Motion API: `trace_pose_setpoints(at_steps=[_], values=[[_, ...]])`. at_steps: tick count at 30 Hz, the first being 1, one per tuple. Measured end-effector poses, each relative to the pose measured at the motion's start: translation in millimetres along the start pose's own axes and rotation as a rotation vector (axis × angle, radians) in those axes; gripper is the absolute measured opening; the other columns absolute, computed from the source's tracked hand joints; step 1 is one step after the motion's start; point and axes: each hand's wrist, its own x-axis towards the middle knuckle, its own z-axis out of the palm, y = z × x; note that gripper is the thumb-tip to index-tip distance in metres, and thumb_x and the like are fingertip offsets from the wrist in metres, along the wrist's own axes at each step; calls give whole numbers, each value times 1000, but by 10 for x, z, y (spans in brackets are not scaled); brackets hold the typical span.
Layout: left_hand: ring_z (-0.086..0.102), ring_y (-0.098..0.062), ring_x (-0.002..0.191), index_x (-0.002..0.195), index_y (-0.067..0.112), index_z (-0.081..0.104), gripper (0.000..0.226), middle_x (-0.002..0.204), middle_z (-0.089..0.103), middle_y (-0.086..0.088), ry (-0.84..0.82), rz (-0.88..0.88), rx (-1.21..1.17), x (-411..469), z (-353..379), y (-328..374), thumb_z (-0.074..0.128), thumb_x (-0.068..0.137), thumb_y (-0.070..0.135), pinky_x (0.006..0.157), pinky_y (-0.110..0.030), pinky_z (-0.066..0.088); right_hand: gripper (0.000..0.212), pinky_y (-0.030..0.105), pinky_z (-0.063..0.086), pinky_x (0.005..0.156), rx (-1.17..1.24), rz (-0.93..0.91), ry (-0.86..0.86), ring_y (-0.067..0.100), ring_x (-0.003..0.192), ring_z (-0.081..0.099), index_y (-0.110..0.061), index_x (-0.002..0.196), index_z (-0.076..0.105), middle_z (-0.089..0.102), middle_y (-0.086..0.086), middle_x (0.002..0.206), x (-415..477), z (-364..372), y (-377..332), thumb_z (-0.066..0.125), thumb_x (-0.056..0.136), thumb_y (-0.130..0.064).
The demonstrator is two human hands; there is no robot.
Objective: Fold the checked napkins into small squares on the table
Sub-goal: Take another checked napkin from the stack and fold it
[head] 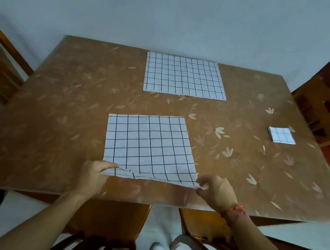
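At the near edge of the brown leaf-patterned table [54,107], a white cloth napkin with a dark blue check [150,144] is laid out flat in one layer

Its two near corners are taken up: the near-left corner is gripped in the curled fingers of the left hand [92,173]; the near-right corner is nipped between thumb and fingertips of the right hand [217,190]

The near hem is raised just off the table between the two hands; the rest of the cloth is left lying on the surface. This is judged a hold meant to carry the near edge over to the far edge for a first half-fold, both corners being held so that the edge is kept straight and taut

A second white checked napkin [185,76] is spread flat at the far edge of the table, well apart from the first and untouched; it is judged to be waiting its turn

A small folded checked square [281,135] is set near the right edge, clear of the working area, and is judged a finished piece put aside

Progress is judged as one done, one just being started, one left

A red thread bracelet [237,209] is worn on the right wrist; wooden chairs [114,220] are drawn up at the near side
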Motion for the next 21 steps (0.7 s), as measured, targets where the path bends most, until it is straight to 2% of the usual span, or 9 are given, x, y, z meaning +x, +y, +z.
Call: trace_pose_setpoints(at_steps=[3,7,9,11,14,16,18,20,21], values=[[66,5,92,98,13,76,54,93,67,31,-56,136,-4,-74,-120,-26,84,45,7,82,-6,48,9,30,55,81,24,73,-56,15,85,69,-28,87,77,75,-9,92,-36,-23,67,74,78,-28],[64,10,83,97,12,76,58,88,70,13,-87,81,15,-167,-228,-44,95,43,6,71,-4,48,6,28,54,83,226,89,-61,7,84,68,-26,72,76,74,-12,83,-50,-81,124,79,70,-22],[64,8,83,101,13,75,54,92,71,9,-93,81,47,-208,-242,-71,96,51,15,75,-6,48,9,25,54,70,366,117,-71,2,70,64,-21,68,73,72,-9,71,-61,-139,115,82,69,-20],[62,-3,94,106,10,73,46,102,70,5,-85,47,65,-234,-248,-113,89,65,24,86,-17,48,23,22,43,51,429,115,-73,1,47,49,-18,58,65,58,-8,52,-62,-187,101,83,70,-21],[63,0,89,100,19,75,34,96,70,16,-116,-11,30,-246,-261,-99,80,70,34,85,-22,53,30,18,38,43,490,128,-96,2,39,46,-12,55,61,53,-6,43,-15,-234,89,83,73,-22],[66,3,76,84,30,74,19,76,70,23,-132,-39,-21,-245,-266,-70,84,71,21,71,-19,55,29,18,44,45,515,140,-90,8,46,58,-6,59,65,65,-2,52,32,-262,69,82,73,-24],[69,-6,69,78,21,76,22,73,74,9,-134,-106,-88,-211,-258,-87,79,74,0,62,-27,57,20,13,48,49,600,149,-57,3,52,64,-9,64,69,70,-3,62,81,-291,25,81,75,-21],[67,-14,62,75,15,76,18,70,72,-5,-113,-136,-133,-160,-242,-121,75,77,-2,54,-24,53,10,10,51,56,700,136,-69,-1,63,69,-12,83,73,74,-4,78,136,-290,-14,79,78,-18],[62,-15,60,73,15,75,16,68,70,-9,-102,-140,-145,-132,-231,-136,74,81,1,53,-23,48,16,13,54,61,733,145,-95,1,70,71,-11,90,73,75,-3,84,162,-278,-25,79,78,-20]])
